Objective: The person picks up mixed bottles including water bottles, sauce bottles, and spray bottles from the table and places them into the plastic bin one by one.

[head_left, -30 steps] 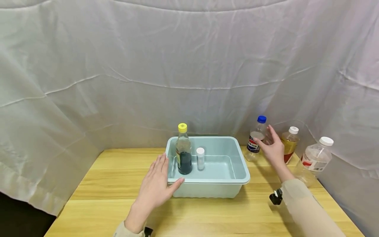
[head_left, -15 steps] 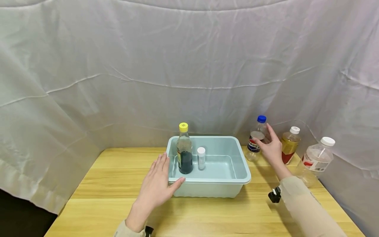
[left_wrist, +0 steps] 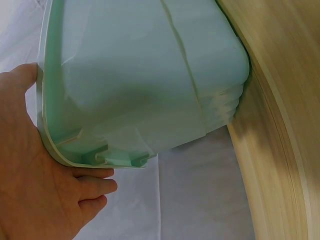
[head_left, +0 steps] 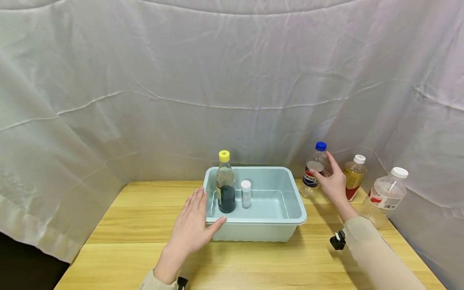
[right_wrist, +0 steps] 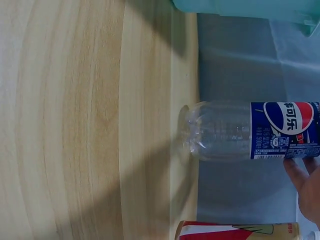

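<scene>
My left hand (head_left: 191, 225) rests with straight fingers against the left front corner of a pale blue plastic basin (head_left: 261, 221). In the left wrist view the thumb lies along one rim and the fingertips (left_wrist: 102, 187) show past the corner. At the right, my right hand (head_left: 335, 183) holds a clear Pepsi bottle (head_left: 311, 177) with a blue cap, thumb in front and fingers reaching behind the label. That bottle stands upright on the wooden table (head_left: 253, 266). Inside the basin stand a yellow-capped bottle of dark liquid (head_left: 226, 197) and a small white-capped clear bottle (head_left: 246, 197).
Right of my right hand stands a bottle of amber drink (head_left: 353, 177) with a white cap. Nearer the table's right edge is a large clear bottle (head_left: 385, 195), partly behind my forearm. Grey cloth (head_left: 232, 80) hangs around the back and sides.
</scene>
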{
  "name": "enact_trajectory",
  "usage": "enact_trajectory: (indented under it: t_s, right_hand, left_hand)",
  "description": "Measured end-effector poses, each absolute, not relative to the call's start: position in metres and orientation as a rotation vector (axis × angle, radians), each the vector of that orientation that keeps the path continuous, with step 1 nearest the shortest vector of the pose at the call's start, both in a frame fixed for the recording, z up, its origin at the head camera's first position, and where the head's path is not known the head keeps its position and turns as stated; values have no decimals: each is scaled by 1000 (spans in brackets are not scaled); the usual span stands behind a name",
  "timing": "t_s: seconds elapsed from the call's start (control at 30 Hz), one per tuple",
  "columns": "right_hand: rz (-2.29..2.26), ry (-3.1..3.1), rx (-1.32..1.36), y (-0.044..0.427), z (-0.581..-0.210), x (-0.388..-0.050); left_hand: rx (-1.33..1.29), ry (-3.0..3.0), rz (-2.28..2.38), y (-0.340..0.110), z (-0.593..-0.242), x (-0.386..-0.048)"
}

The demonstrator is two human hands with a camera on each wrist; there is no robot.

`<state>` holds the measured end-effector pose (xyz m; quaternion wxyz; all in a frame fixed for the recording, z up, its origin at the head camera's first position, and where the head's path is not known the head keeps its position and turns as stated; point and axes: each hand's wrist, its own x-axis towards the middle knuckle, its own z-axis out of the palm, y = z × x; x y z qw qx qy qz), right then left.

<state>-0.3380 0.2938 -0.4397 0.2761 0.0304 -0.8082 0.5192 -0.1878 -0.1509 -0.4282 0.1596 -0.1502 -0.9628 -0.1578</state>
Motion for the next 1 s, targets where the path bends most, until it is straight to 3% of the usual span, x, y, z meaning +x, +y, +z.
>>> enact_trajectory:
  t_s: [1.0]
  right_hand:
    - [1400, -1950, 183, 274, -402, -291]
  left_hand:
    - [-441, -2755, -437, -151, -426, -187]
